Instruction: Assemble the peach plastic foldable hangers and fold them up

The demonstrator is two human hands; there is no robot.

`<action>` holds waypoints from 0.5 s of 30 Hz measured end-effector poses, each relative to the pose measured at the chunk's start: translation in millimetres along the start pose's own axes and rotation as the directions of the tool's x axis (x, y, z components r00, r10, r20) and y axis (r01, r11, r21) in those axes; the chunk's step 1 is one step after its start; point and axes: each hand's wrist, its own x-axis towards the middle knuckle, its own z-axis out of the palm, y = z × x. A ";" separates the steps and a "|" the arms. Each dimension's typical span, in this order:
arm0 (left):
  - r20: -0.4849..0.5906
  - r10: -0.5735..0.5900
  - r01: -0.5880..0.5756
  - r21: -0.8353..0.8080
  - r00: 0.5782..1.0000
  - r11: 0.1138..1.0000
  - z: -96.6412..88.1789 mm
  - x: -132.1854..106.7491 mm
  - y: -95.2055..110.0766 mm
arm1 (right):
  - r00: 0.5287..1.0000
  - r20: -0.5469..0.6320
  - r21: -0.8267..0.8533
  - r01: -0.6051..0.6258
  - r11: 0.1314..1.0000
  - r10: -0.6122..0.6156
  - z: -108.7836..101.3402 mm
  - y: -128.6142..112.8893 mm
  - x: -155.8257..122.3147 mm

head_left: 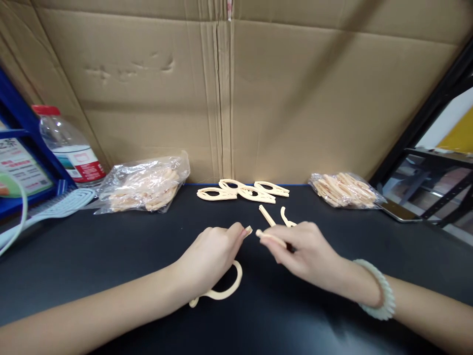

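My left hand is closed in a pinch over the middle of the table. From its fingertips pokes the end of a cream plastic piece, mostly hidden by the hand. My right hand is closed around another slim cream plastic piece, whose tip points at the left one with a small gap between. A curved cream hook shows below my left hand, partly covered by it. Just beyond my right hand lie a straight cream bar and a smaller curved hook.
Several folded cream plastic hangers lie at the back, before a cardboard wall. Clear bags of cream parts stand left and right. A phone, a hairbrush and a red-capped bottle are at the sides.
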 end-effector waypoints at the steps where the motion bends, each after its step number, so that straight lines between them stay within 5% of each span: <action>1: -0.014 -0.024 0.023 -0.073 1.000 0.997 -0.6 1.2 -0.8 | 0.999 -0.035 0.003 -0.001 1.000 0.001 -8.7 2.7 3.1; 4: -0.035 -0.143 0.123 -0.331 0.989 0.935 -2.7 5.3 -2.8 | 0.995 -0.095 0.003 0.001 1.000 0.000 -38.3 18.4 13.0; 7: 0.075 -0.323 0.303 -0.590 0.944 0.749 -2.0 10.3 -6.2 | 0.998 -0.015 -0.042 0.064 0.997 -0.065 -56.9 40.2 17.1; 11: 0.218 -0.439 0.434 -0.759 0.872 0.486 2.0 16.0 -13.0 | 0.965 0.232 -0.112 0.150 0.982 -0.121 -53.8 59.7 13.5; 15: 0.207 -0.495 0.390 -0.870 0.844 0.302 2.1 17.2 -16.4 | 0.930 0.364 -0.211 0.138 0.968 -0.053 -46.3 63.0 10.6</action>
